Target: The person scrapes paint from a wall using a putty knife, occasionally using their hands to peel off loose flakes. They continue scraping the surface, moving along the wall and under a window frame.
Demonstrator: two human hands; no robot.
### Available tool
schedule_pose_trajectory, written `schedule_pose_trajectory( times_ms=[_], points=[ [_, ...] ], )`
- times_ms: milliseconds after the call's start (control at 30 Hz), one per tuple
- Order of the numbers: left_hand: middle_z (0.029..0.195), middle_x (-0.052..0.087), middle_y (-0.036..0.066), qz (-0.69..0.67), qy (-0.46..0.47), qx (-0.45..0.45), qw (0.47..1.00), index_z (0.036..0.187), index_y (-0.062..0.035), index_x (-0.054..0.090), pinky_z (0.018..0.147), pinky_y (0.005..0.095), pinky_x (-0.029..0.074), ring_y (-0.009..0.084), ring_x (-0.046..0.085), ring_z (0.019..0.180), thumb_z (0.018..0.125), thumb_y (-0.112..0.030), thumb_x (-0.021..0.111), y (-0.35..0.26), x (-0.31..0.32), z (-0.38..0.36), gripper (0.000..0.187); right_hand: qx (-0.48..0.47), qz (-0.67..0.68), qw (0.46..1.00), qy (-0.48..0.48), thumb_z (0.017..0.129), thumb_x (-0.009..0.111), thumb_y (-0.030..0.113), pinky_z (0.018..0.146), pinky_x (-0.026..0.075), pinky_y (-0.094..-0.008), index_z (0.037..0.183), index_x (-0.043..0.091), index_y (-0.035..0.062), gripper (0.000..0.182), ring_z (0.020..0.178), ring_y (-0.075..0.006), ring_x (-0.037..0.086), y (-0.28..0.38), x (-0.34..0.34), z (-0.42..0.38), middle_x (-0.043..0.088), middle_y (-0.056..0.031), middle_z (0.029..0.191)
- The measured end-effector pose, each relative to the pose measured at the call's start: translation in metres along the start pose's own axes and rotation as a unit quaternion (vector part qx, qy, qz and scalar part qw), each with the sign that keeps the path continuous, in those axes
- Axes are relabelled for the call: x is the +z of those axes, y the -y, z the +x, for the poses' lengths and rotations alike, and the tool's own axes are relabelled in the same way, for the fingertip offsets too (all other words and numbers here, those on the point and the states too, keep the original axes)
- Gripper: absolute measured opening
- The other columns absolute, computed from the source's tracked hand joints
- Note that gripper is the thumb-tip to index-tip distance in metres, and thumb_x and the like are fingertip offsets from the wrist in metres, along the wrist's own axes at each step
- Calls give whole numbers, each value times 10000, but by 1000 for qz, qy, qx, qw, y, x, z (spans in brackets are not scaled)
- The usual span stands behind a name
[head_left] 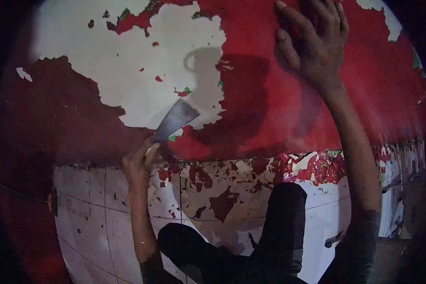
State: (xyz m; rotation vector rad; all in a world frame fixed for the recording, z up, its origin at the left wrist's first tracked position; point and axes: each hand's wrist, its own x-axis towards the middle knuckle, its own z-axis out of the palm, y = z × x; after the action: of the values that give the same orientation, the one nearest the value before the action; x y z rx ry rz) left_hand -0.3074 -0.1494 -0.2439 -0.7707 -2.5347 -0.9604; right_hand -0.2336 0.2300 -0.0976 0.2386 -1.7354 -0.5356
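My left hand (140,164) is closed around the handle of a paint scraper (179,117), which its fingers hide. The flat metal blade points up and to the right, over the lower edge of a pale patch (151,94) where red paint is gone from the wall. Green and red scraps of paint cling to the wall around the blade. Higher up on the right, my right hand (317,52) is raised with spread, slightly bent fingers against the red painted wall (364,94) and holds nothing. Its shadow falls on the wall beside it.
Peeled paint flakes (224,204) lie scattered over the tiled floor (87,227), thickest along the foot of the wall. My dark-clothed knees (288,203) are bent in front of the wall. A small dark object (333,240) lies on the floor at the right.
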Motion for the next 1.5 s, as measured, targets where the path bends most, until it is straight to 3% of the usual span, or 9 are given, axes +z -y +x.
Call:
schedule_pose_trajectory(
  times_ms=[100, 300, 400, 600, 800, 1000, 1233, 1333, 1500],
  points=[
    [885, 686, 157, 9, 2, 114, 993, 1007, -73, 690, 629, 338, 540, 242, 685, 717, 805, -185, 687, -21, 32, 3, 231, 1, -6, 1000, 3, 840, 549, 306, 1075, 174, -546, 1153, 586, 155, 349, 1343, -375, 272, 1, -2, 3, 369, -167, 1392],
    [911, 679, 155, -64, 0, -11, 998, 989, -59, 685, 649, 353, 539, 261, 681, 756, 789, -196, 705, -1, 14, -5, 244, 7, -11, 1000, 23, 844, 547, 311, 1078, 166, -544, 1139, 589, 152, 338, 1345, -374, 267, 0, -4, 2, 355, -165, 1400],
    [871, 681, 162, -17, -39, 138, 990, 992, -64, 688, 581, 347, 530, 245, 681, 714, 785, -220, 710, -17, 39, 7, 260, 14, -10, 1000, 25, 843, 549, 312, 1078, 164, -545, 1140, 589, 157, 337, 1348, -373, 260, 2, -4, 3, 355, -162, 1401],
    [842, 678, 151, 23, -15, 5, 1000, 985, -84, 693, 529, 349, 508, 240, 667, 655, 780, -212, 714, -6, 23, -7, 243, 11, -6, 1000, 24, 847, 541, 311, 1078, 165, -544, 1145, 589, 165, 336, 1348, -373, 261, 0, -3, 2, 350, -161, 1406],
    [808, 684, 142, 31, -9, 131, 991, 1032, -103, 691, 558, 340, 516, 232, 670, 666, 782, -203, 713, -61, 48, 8, 270, 5, -8, 1000, 14, 847, 536, 314, 1075, 175, -545, 1157, 589, 166, 347, 1340, -377, 277, 0, -1, 2, 368, -163, 1395],
    [835, 682, 141, -80, -71, -10, 994, 986, -72, 691, 563, 330, 513, 240, 667, 659, 781, -174, 714, -31, 26, -6, 230, 21, 18, 1000, 15, 829, 562, 307, 1072, 182, -548, 1153, 596, 167, 355, 1342, -381, 274, 1, -3, 0, 371, -166, 1392],
    [814, 671, 166, -74, -131, 56, 987, 1014, -45, 686, 586, 332, 510, 210, 668, 667, 778, -147, 720, -34, 36, -8, 260, 18, 18, 1000, 13, 819, 582, 290, 1077, 182, -546, 1149, 603, 170, 351, 1344, -380, 273, 0, -2, 2, 369, -153, 1400],
    [902, 682, 164, 7, -44, -91, 995, 1020, -39, 682, 666, 331, 529, 227, 685, 779, 777, -135, 719, -31, 16, -5, 264, 29, 17, 999, 17, 826, 574, 287, 1079, 183, -544, 1147, 603, 172, 342, 1343, -378, 274, 1, -3, 1, 371, -146, 1400],
    [902, 683, 179, -70, -45, 77, 994, 1035, -30, 676, 722, 328, 529, 223, 681, 837, 781, -125, 713, -73, 9, 35, 274, 29, 22, 999, 21, 838, 565, 284, 1080, 183, -542, 1150, 604, 175, 333, 1343, -376, 275, 3, -5, 3, 370, -142, 1401]
  ],
)
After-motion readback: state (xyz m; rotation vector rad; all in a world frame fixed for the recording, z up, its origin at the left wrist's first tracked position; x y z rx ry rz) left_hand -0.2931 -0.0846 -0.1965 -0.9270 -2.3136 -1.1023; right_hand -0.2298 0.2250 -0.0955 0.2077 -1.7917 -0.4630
